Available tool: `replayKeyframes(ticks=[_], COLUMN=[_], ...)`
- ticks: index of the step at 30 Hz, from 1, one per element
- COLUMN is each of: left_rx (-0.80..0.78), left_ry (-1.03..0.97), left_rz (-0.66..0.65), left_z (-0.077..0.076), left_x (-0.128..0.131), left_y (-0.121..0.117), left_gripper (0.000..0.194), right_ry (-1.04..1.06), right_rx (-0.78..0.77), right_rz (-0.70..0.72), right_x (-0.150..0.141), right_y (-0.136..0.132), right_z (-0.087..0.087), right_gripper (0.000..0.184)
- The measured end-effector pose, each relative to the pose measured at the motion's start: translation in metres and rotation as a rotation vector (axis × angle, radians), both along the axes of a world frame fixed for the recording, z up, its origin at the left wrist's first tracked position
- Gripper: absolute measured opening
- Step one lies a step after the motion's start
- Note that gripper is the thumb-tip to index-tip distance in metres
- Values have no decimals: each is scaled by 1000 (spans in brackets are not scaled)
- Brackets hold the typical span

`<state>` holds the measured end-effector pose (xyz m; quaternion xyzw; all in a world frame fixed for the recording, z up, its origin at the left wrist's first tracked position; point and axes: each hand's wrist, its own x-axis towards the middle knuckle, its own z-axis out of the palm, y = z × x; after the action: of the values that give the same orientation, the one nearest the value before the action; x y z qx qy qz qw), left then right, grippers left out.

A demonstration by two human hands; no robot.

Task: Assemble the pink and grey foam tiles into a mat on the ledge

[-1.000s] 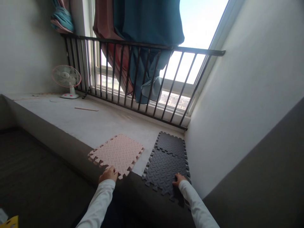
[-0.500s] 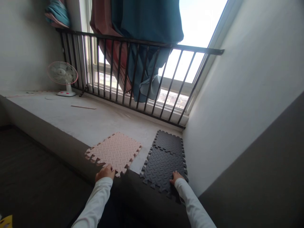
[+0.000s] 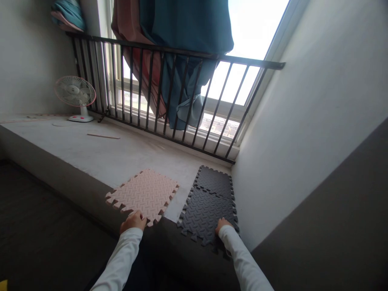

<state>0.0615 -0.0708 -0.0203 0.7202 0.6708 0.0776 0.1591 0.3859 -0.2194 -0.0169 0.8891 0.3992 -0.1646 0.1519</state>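
Note:
My left hand [image 3: 133,222] grips the near edge of a pink foam mat tile [image 3: 148,192], its fingers bent at the edge. The tile has jagged interlocking edges and lies on the pale ledge, its near part jutting past the front. My right hand [image 3: 223,225] rests on top of a dark grey foam mat tile [image 3: 206,212], near its right side, fingers slightly bent and not round an edge. A second dark grey foam tile [image 3: 216,180] is joined behind it. A strip of ledge separates the pink tile from the grey ones.
The white wall [image 3: 281,149] stands close along the right of the grey tiles. A black metal railing [image 3: 172,135] runs along the back, before a window and a hanging curtain [image 3: 186,28]. A fan [image 3: 75,95] and a thin stick [image 3: 103,136] are farther left on the ledge [image 3: 69,141].
My right hand has shifted slightly on the grey tile, its fingers drawn in a little. My left hand stays at the pink tile's edge. The view has turned slightly right.

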Motion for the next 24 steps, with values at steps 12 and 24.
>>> replayKeyframes(ticks=[12, 24], left_rx=[5, -9], left_ry=[-30, 61], left_rz=[-13, -13], left_z=[-9, 3], left_x=[-4, 1], left_y=[5, -1], left_gripper=[17, 24], right_ry=[-7, -2], right_rx=[24, 75], right_rz=[-13, -8], right_x=[3, -1], right_y=[0, 2], right_z=[-6, -2], right_gripper=[57, 51])
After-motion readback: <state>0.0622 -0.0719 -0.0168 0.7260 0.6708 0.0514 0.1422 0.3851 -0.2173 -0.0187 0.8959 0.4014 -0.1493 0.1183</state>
